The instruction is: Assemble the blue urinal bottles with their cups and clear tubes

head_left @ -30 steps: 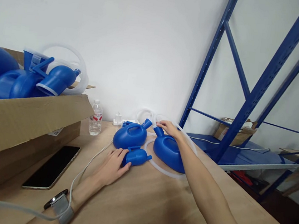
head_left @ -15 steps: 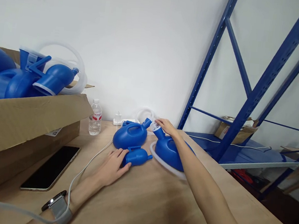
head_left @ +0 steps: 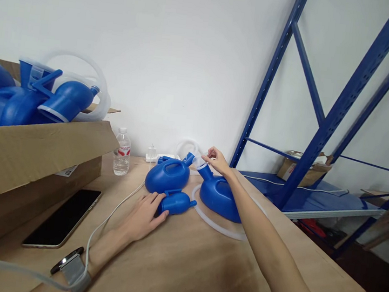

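Observation:
My left hand (head_left: 146,215) is closed around the wide end of a small blue bottle (head_left: 176,203) lying on the wooden table. At the mouth of the right blue jug (head_left: 221,198), my right hand (head_left: 216,160) pinches the clear cap (head_left: 198,162), its fingertips pressed together. A clear tube (head_left: 212,224) curls on the table round that jug, passing partly behind my right forearm. Another blue jug (head_left: 168,176) with a handle lies just behind the small bottle, its neck pointing up to the right.
An open cardboard box (head_left: 42,156) at left holds several blue containers and a coiled tube. By it are a black phone (head_left: 63,217) and a water bottle (head_left: 122,153). A power strip (head_left: 163,157) is near the wall; a blue shelf (head_left: 263,186) stands right.
My right hand has lifted slightly and its fingers have drawn together at the clear cap. My left hand stays on the small bottle. The view has shifted a little.

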Tool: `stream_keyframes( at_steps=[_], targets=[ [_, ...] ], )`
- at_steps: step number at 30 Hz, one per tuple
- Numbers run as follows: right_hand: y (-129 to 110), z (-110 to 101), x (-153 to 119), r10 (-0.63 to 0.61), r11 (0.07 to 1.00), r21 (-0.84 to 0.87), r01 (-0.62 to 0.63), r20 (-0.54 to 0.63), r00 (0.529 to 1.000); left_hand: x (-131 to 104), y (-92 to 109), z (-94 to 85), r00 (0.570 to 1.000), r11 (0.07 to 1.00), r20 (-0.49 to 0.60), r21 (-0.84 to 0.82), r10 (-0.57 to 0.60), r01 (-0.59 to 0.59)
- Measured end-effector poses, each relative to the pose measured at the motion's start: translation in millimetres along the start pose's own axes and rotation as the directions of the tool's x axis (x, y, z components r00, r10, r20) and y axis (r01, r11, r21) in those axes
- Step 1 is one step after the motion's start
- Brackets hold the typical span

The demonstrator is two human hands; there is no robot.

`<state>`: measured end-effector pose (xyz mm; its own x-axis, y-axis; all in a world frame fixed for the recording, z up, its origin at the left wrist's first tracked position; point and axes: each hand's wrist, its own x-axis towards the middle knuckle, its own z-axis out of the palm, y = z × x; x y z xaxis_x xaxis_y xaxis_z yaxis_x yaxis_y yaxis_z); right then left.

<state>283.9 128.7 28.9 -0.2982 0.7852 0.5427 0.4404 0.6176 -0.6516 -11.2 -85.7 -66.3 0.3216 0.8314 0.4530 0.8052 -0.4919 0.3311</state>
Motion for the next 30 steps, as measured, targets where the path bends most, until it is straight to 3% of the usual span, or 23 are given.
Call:
stream_keyframes(
  at_steps=[5,8,12,21,30],
  targets=[
    [-17.1,-2.3,-7.1,-0.012,0.998,-0.065,0.028,0.234,0.972,0.3,0.1,-1.7,0.999,1.0,0.039,0.013,-0.001,0.0],
    [-19.4,-1.1,-8.5,-0.042,0.984,-0.154,0.094,0.311,0.949,0.3,0.9,-2.5,0.998,1.0,0.059,0.027,-0.009,0.008],
    [-17.8,2.6,-7.4,-0.054,0.958,-0.252,0.136,0.305,0.951,0.1,2.5,-3.1,0.997,0.999,0.072,0.021,-0.03,0.029],
    [-13.5,2.6,-5.5,0.006,0.996,-0.084,0.024,0.339,0.941,-0.3,1.0,-1.6,0.997,0.999,0.06,-0.01,-0.043,0.044],
    [-16.5,7.6,-5.1,0.012,0.968,-0.247,0.052,0.252,0.968,1.4,1.7,-4.1,0.996,0.999,0.084,-0.001,-0.039,0.039]
  ],
)
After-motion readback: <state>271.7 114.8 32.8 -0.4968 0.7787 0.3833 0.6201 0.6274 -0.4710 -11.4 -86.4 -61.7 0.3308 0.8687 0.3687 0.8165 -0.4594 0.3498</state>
